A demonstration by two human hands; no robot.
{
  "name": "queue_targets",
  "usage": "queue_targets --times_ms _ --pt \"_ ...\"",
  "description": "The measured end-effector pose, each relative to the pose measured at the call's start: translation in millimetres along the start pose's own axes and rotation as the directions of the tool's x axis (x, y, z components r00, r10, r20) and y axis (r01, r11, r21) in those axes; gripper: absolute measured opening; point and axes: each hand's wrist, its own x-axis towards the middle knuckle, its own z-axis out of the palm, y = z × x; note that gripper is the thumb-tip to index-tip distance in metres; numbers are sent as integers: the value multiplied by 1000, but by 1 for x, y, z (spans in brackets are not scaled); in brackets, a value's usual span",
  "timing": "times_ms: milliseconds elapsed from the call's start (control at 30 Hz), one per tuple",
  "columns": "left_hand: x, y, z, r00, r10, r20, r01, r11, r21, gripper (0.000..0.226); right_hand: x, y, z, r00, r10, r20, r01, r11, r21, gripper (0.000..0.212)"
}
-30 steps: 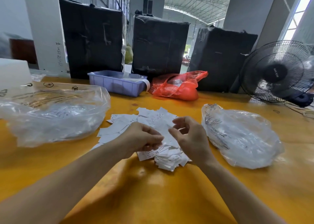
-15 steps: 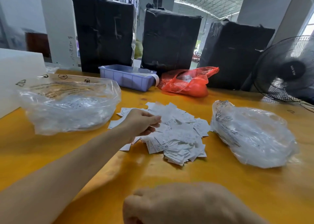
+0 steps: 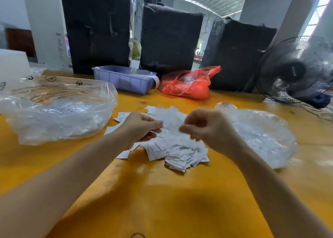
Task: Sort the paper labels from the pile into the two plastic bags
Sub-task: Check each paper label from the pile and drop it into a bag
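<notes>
Yellow surface (image 3: pixel 162 192) nearest; both forearms reached forward over it. Label pile (image 3: pixel 173 147) kept centred between two bags, likely so each side is reached by its own hand. Left hand (image 3: pixel 140 127) curled over pile's left edge, labels apparently pinched. Right hand (image 3: pixel 203 127) blurred, fingers curled above pile; whether a label is held cannot be told. Left bag (image 3: pixel 57 115) laid mouth toward pile, labels inside. Right bag (image 3: pixel 261 135) just beside pile, part-filled. Behind: blue bin (image 3: pixel 124 80), red bag (image 3: pixel 187 84), fan (image 3: pixel 295 71), black bundles (image 3: pixel 97 30).
</notes>
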Motion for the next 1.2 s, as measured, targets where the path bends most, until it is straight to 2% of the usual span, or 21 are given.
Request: queue_targets --times_ms 33,67,100,167,233,267,300,333,400,467,500,533,600,667,700,767,833,900,1000,1067,1200 --pt "-1 -1 0 1000 -5 11 5 1000 16 14 5 25 -26 971 37 -235 -62 993 -101 12" --pt "-1 -1 1 1000 -12 26 11 999 33 15 8 55 -48 906 91 -413 -169 973 -156 10" --pt "-2 -1 2 999 -18 47 15 999 52 17 4 73 -61 854 89 -513 -269 919 -289 9" --pt "-3 -2 5 995 -30 97 20 995 101 20 2 103 -68 816 248 -523 -480 794 -373 14" --pt "-5 -2 8 990 -39 137 21 991 130 19 -3 119 -82 759 449 -471 -645 612 -457 33" --pt "-6 -1 9 988 -38 152 18 991 133 18 -5 120 -82 722 507 -471 -692 504 -517 42" --pt "-6 -1 10 986 -34 165 11 991 137 16 -5 116 -80 709 491 -507 -705 457 -542 46" --pt "-7 -1 11 984 -28 175 3 990 144 14 -1 110 -74 735 404 -545 -676 493 -547 44" --pt "-8 -1 12 985 -14 171 -16 984 175 12 5 92 -54 816 131 -563 -476 703 -527 29" --pt "-8 -2 12 991 15 129 -44 975 220 12 8 70 -30 891 -58 -450 -163 884 -438 16" --pt "-7 -3 11 993 37 110 -62 968 243 11 7 62 -14 936 -96 -340 -57 910 -411 15" --pt "-7 -3 9 994 56 96 -80 961 266 11 6 56 3 970 -107 -217 5 906 -423 18" --pt "-6 -4 6 993 91 75 -110 946 304 9 8 58 30 999 -30 -11 20 857 -515 29" --pt "-5 -4 4 992 119 44 -127 940 317 10 12 61 40 993 96 64 -35 779 -626 32" --pt "-5 -4 3 992 125 29 -128 941 313 11 14 63 42 991 126 54 -66 785 -615 29" --pt "-4 -2 3 992 124 6 -120 943 311 15 16 67 41 989 147 -19 -139 871 -471 27" --pt "-3 -1 4 994 113 -10 -104 939 328 19 16 73 38 975 202 -93 -220 938 -269 41" --pt "-3 -1 4 994 105 -23 -91 936 341 20 13 76 32 954 280 -104 -292 948 -127 54" --pt "-4 -1 4 993 108 -41 -87 934 346 17 11 81 22 928 355 -116 -358 934 -10 59" --pt "-5 1 4 992 108 -62 -80 934 348 19 10 82 16 904 402 -146 -388 914 114 52" --pt "-8 4 4 993 85 -81 -64 971 229 34 7 81 9 874 449 -186 -352 849 394 15"
